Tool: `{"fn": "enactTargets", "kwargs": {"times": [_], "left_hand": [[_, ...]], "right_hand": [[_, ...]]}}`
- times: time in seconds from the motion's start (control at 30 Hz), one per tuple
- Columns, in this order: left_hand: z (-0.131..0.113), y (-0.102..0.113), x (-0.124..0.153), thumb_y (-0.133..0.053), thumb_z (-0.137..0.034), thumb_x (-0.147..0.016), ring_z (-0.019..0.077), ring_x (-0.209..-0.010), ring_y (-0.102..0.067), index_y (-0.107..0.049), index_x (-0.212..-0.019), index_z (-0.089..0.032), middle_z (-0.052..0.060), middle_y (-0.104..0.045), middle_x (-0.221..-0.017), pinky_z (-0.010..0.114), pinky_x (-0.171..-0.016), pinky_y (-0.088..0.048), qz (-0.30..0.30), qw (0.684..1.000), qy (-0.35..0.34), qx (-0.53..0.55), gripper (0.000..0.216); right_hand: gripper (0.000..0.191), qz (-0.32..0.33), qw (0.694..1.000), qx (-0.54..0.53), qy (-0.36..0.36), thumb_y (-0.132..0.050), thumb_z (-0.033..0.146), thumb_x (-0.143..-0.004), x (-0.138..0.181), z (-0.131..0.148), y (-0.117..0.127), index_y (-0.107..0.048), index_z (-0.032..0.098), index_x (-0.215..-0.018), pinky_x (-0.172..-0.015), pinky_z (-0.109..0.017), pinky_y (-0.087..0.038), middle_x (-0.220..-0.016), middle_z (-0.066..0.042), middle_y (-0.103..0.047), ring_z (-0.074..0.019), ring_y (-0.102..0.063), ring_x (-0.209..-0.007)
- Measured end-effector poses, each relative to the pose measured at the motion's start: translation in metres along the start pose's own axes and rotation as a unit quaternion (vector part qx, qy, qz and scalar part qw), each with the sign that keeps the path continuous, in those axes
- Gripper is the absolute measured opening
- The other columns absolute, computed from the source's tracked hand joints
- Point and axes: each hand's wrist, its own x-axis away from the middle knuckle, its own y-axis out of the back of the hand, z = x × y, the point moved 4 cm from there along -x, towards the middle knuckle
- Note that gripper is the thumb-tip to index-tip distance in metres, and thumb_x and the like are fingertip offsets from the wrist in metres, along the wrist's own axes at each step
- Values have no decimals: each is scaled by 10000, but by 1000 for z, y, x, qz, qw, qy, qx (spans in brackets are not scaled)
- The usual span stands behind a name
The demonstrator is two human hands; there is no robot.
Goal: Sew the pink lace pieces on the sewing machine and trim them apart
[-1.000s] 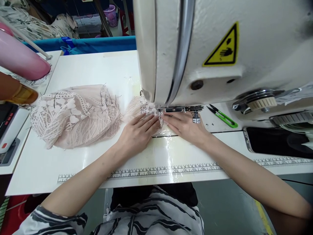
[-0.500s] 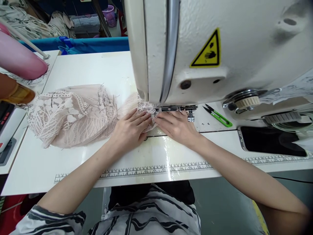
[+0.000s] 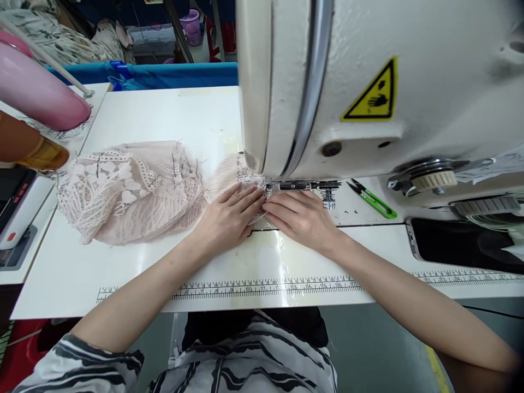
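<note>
A pale pink lace fabric (image 3: 135, 196) lies bunched on the white sewing table, with dark loose threads along it. Its narrower end runs under the head of the sewing machine (image 3: 282, 98). Flat on that end rests my left hand (image 3: 231, 215), open, its fingers stretched toward the needle area. My right hand (image 3: 305, 221) comes in from the other side, fingers extended and touching the fabric's edge beside the metal presser and guide parts (image 3: 303, 186). The needle and the stitching spot are hidden behind the machine head and fingers.
Green thread snips (image 3: 372, 200) and a black phone (image 3: 462, 243) lie to the right. A printed ruler (image 3: 266, 286) runs along the front edge. Pink (image 3: 45, 87) and orange-brown (image 3: 28, 142) thread cones stand at the left. A yellow warning sticker (image 3: 373, 93) marks the machine.
The whole view has shifted slightly, so things appear farther right. Both hands stay on the fabric by the presser parts, with little visible movement against it.
</note>
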Motion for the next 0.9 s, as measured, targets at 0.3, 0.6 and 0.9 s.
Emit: {"fn": "enactTargets", "kwargs": {"times": [0.3,0.6,0.9], "left_hand": [[2,4,-2,-501,-177,-949,244,-1306,-614,-466,-1457,-50,173,-633,-1402,432,-1170,-453,-3,996,61,58,525],[3,1,0,-523,-169,-916,250,-1326,-597,-327,-1544,-73,166,-626,-1414,443,-1224,-360,29,995,82,54,665],[7,13,-8,-497,-142,-929,251,-1292,-626,-621,-1360,-106,113,-654,-1387,437,-1146,-472,79,994,60,49,450]], "right_hand": [[115,-19,997,-65,-48,-637,234,-973,-1,-3,-1,-714,187,-1044,-742,-318,-509,-1058,-39,-766,-175,-694,-922],[130,-28,994,-103,15,-619,143,-970,-8,-1,3,-730,197,-930,-712,-279,-507,-938,-7,-769,-136,-682,-855],[98,-42,990,-127,-43,-645,162,-964,-2,-4,3,-730,204,-989,-804,-273,-556,-922,8,-798,-145,-737,-919]]}}
